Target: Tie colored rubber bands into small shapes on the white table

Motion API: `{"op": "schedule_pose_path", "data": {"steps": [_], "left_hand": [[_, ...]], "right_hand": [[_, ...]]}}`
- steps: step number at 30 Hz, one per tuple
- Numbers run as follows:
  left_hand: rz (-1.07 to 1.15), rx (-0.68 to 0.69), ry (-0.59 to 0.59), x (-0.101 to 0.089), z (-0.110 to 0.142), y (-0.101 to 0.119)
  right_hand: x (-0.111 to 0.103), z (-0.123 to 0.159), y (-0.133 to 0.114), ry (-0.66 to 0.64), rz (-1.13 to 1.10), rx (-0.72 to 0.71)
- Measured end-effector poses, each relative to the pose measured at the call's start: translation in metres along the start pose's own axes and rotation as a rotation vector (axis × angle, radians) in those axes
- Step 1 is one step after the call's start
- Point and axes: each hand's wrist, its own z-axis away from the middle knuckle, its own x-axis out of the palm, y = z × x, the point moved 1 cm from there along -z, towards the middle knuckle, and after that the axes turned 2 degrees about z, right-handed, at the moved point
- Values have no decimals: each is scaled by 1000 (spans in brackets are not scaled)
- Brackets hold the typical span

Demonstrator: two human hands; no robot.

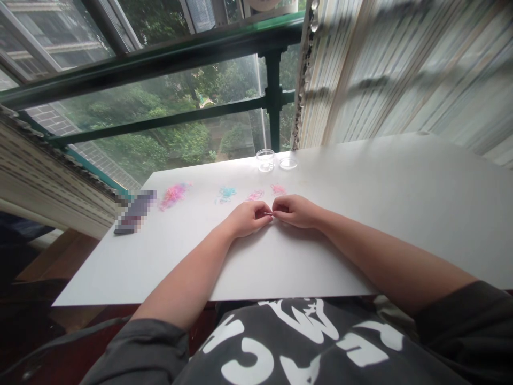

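Above the middle of the white table [320, 256], my left hand [250, 218] and my right hand [294, 210] meet fingertip to fingertip. Both are closed in a pinch on a tiny pinkish band [268, 214], mostly hidden by the fingers. Just beyond my hands lie a pink pile of thin bands [255, 195] and a smaller coral-pink pile [278, 189]. To their left is a turquoise pile of bands [226, 193]. Farther left sits a larger mixed pile [174, 195], mostly pink with orange and purple.
A clear round container [265, 160] stands at the table's far edge, with a clear lid [288, 163] beside it. A blurred-out dark flat object [136, 213] lies at the left edge. Behind are a green window railing [160, 67] and striped curtains [360, 69].
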Motion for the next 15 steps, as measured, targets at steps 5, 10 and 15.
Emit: {"op": "schedule_pose_path", "data": {"steps": [5,10,15], "left_hand": [[-5,-2,9,0,0,1],[-8,-13,31,1,0,0],[-3,13,40,1,0,1]], "right_hand": [[-1,0,-1,-3,3,5],[-1,0,-2,8,10,-5],[-1,0,0,17,-2,-27]]}}
